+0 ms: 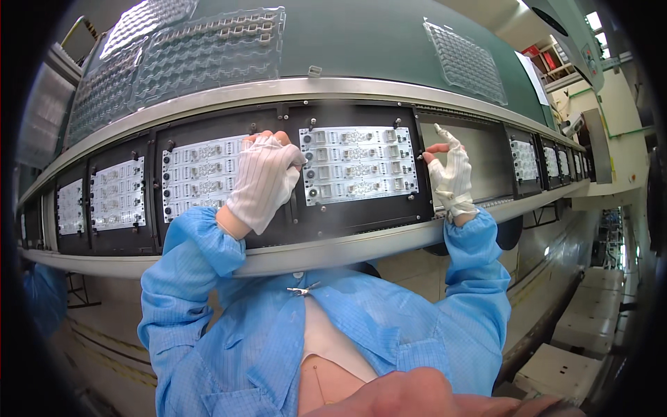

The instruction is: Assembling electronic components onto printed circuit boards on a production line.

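White striped gloves with bare fingertips cover both hands. My left hand [262, 177] is closed, fingers curled, over the gap between two black fixture frames; whatever it may hold is hidden. Just right of it, a black fixture frame [361, 214] carries white circuit boards [358, 163] with several small clear and dark parts. My right hand [451, 177] is at that frame's right edge, thumb and fingers apart, a fingertip close to the edge; I cannot tell if it touches. Nothing shows between its fingers.
More frames with white boards [118, 191] line the conveyor [333, 247] on both sides. Clear plastic trays [208, 52] lie on the green bench [354, 42] at the back left, another tray [465, 61] at the back right. One small clear piece [315, 71] sits near the bench edge.
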